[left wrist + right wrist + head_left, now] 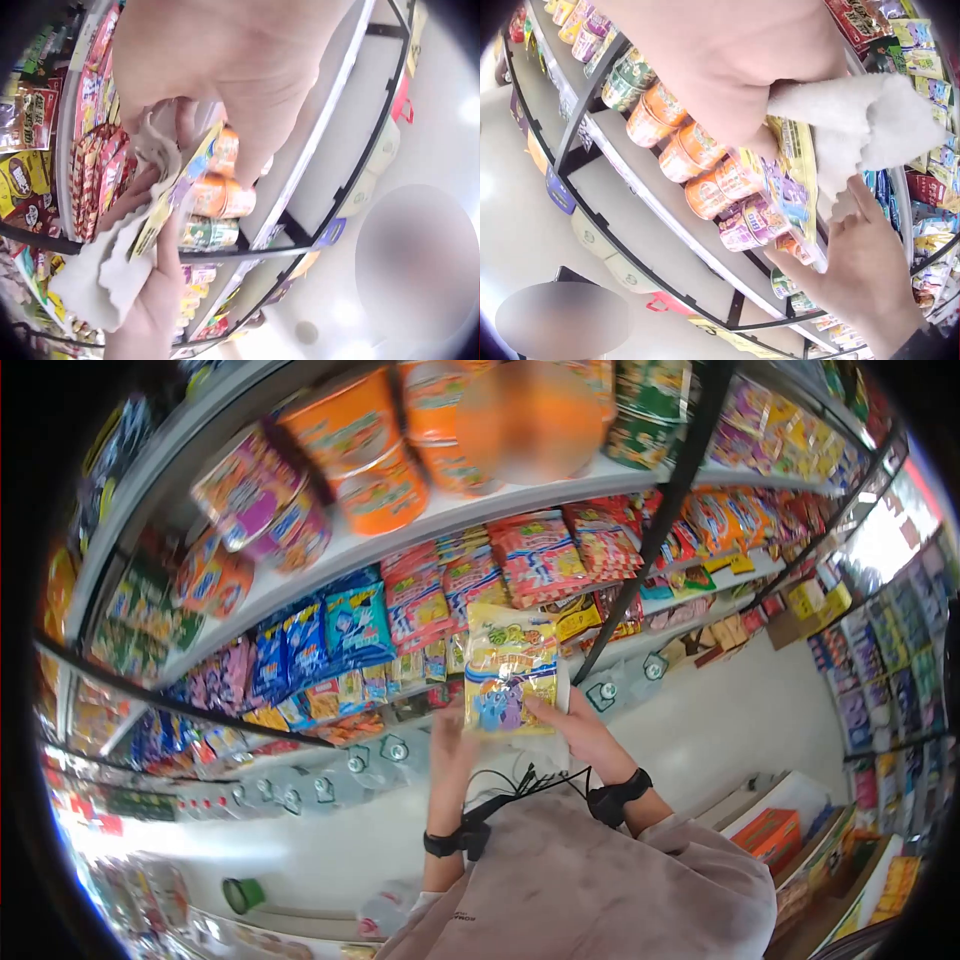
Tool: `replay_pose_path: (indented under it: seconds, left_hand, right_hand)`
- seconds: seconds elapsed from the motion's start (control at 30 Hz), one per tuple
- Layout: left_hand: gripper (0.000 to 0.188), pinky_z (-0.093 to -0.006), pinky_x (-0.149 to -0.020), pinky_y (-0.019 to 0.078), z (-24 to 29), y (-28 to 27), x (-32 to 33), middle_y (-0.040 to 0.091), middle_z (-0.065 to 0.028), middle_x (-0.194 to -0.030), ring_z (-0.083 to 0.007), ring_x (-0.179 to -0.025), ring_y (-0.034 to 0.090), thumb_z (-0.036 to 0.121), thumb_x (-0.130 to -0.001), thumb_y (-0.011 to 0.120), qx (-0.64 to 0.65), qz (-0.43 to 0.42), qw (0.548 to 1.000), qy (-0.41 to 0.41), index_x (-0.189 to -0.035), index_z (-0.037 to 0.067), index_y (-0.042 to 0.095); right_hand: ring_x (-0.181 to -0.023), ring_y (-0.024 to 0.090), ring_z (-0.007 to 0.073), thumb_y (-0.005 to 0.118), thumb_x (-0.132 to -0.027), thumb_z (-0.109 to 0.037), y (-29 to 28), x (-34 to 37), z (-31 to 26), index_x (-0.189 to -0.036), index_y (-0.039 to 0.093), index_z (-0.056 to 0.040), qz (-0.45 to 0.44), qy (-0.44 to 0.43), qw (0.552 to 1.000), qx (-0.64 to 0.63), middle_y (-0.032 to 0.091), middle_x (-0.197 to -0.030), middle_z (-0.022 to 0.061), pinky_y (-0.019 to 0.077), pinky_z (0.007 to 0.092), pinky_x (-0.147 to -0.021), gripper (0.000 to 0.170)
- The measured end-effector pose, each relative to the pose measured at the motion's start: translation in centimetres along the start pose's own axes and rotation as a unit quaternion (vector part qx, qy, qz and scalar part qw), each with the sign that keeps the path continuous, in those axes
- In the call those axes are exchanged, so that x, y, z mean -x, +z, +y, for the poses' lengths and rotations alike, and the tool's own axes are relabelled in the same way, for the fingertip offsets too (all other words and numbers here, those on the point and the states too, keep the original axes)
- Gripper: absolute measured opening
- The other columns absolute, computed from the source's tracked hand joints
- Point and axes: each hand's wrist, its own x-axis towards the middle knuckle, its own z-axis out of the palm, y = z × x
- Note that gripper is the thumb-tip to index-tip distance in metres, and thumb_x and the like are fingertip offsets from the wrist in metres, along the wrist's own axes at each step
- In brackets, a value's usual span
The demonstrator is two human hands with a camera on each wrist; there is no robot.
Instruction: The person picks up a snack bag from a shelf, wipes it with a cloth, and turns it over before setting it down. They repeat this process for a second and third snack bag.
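A yellow snack bag [512,665] with blue and purple cartoon figures is held upright in front of the shelves. My right hand [580,725] grips its lower right side, thumb across the front. Behind the bag the same hand holds a crumpled white cloth or tissue [870,124], which hangs out past the bag's edge. My left hand [450,745], blurred in the head view, is close beside the bag's lower left edge. In the right wrist view the left hand [866,262] has thumb and fingers spread, with the fingertips near the cloth.
Orange and purple noodle tubs [375,490] line the upper shelf. Below them stand red snack bags [535,555] and blue bags [355,620]. A black shelf post [655,540] crosses at the right. Large clear bottles [395,750] stand on the floor, and open boxes [775,835] are at the lower right.
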Motion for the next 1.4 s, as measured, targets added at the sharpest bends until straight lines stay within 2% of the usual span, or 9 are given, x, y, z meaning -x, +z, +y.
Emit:
replay_pose_path:
  seconds: [0.1, 0.37, 0.5, 0.6, 0.7, 0.8, 1.0, 1.27, 1.4]
  left_hand:
    - [0.091, -0.0414, -0.117, 0.0265, 1.3, -3.8, 1.6, 0.035, -0.0178, -0.151, -0.0292, -0.142, 0.033, 0.060, -0.091, 0.059, 0.122, 0.031, 0.990, 0.055, -0.148, -0.003, 0.028]
    - [0.052, -0.0322, -0.090, 0.0525, 3.1, -8.8, 6.3, 0.060, -0.0110, -0.126, -0.0196, -0.109, 0.063, 0.014, -0.093, 0.067, 0.238, 0.248, 0.938, -0.043, -0.137, 0.001, 0.044]
    - [0.045, -0.0330, -0.090, 0.0537, 3.6, -11.2, 7.0, 0.060, -0.0114, -0.127, -0.0193, -0.109, 0.063, 0.009, -0.096, 0.062, 0.305, 0.280, 0.910, 0.005, -0.136, 0.001, 0.045]
    - [0.044, -0.0312, -0.093, 0.0509, 3.8, -11.8, 7.0, 0.059, -0.0102, -0.129, -0.0170, -0.112, 0.060, 0.009, -0.097, 0.061, 0.271, 0.245, 0.930, 0.031, -0.138, 0.001, 0.045]
    - [0.044, -0.0308, -0.093, 0.0506, 3.2, -11.4, 7.3, 0.059, -0.0109, -0.129, -0.0183, -0.112, 0.061, 0.004, -0.097, 0.058, 0.235, 0.211, 0.949, 0.020, -0.139, 0.003, 0.044]
    - [0.047, -0.0302, -0.095, 0.0494, 2.6, -11.2, 7.2, 0.057, -0.0102, -0.132, -0.0176, -0.116, 0.059, 0.002, -0.097, 0.056, 0.189, 0.200, 0.958, 0.078, -0.142, 0.003, 0.040]
    - [0.056, -0.0305, -0.101, 0.0443, 2.4, -11.5, 7.1, 0.051, -0.0096, -0.138, -0.0158, -0.123, 0.051, 0.005, -0.097, 0.056, 0.121, 0.116, 0.984, 0.060, -0.148, 0.004, 0.032]
    - [0.055, -0.0344, -0.106, 0.0386, 0.7, -11.6, 7.1, 0.050, -0.0133, -0.139, -0.0197, -0.129, 0.047, 0.007, -0.093, 0.056, -0.035, 0.082, 0.994, 0.059, -0.144, -0.002, 0.038]
    - [0.044, -0.0295, -0.095, 0.0432, 1.6, -9.5, 6.7, 0.058, -0.0051, -0.122, -0.0124, -0.110, 0.052, 0.024, -0.101, 0.054, -0.019, 0.100, 0.994, 0.042, -0.137, -0.001, 0.049]
  right_hand:
    - [-0.103, 0.060, 0.0099, 0.067, -0.095, -0.022, 2.1, -0.2, 1.9, -0.128, 0.058, 0.0012, -0.039, 0.032, 0.988, 0.147, 0.066, -0.117, 0.0048, 0.0502, 0.0281, -0.088, 0.041]
    - [-0.096, 0.059, 0.0091, 0.064, -0.097, -0.026, 8.4, -0.2, 8.0, -0.119, 0.061, 0.0020, -0.109, 0.078, 0.938, 0.321, 0.067, -0.108, 0.0043, 0.0492, 0.0273, -0.083, 0.036]
    - [-0.096, 0.056, 0.0101, 0.049, -0.104, -0.035, 10.2, -0.8, 8.2, -0.124, 0.057, 0.0043, 0.159, -0.004, 0.935, 0.316, 0.065, -0.106, 0.0041, 0.0460, 0.0279, -0.086, 0.044]
    - [-0.118, 0.054, 0.0197, 0.047, -0.104, -0.026, 12.6, -1.7, 9.3, -0.137, 0.049, 0.0035, 0.097, -0.161, 0.896, 0.403, 0.058, -0.129, 0.0135, 0.0405, 0.0326, -0.101, 0.044]
    - [-0.142, 0.036, 0.0305, 0.046, -0.102, -0.016, 17.2, -1.5, 9.9, -0.145, 0.041, 0.0017, -0.105, -0.239, 0.782, 0.567, 0.038, -0.151, 0.0201, 0.0282, 0.0374, -0.114, 0.047]
    - [-0.150, 0.017, 0.0348, 0.048, -0.099, -0.010, 18.6, -1.8, 11.2, -0.146, 0.040, 0.0021, -0.145, -0.265, 0.735, 0.608, 0.024, -0.159, 0.0205, 0.0174, 0.0403, -0.120, 0.049]
    - [-0.150, 0.017, 0.0358, 0.046, -0.100, -0.012, 17.5, -5.0, 11.0, -0.143, 0.044, 0.0032, -0.129, -0.197, 0.831, 0.504, 0.028, -0.158, 0.0165, 0.0170, 0.0412, -0.120, 0.046]
    - [-0.139, 0.037, 0.0367, 0.057, -0.090, -0.016, 20.0, -3.9, 8.7, -0.129, 0.058, -0.0070, -0.270, -0.293, 0.679, 0.616, 0.048, -0.142, 0.0138, 0.0215, 0.0512, -0.118, 0.040]
    - [-0.128, 0.045, 0.0369, 0.050, -0.094, -0.019, 16.4, -6.6, 8.9, -0.125, 0.060, -0.0048, -0.163, -0.241, 0.755, 0.588, 0.056, -0.128, 0.0169, 0.0245, 0.0506, -0.116, 0.035]
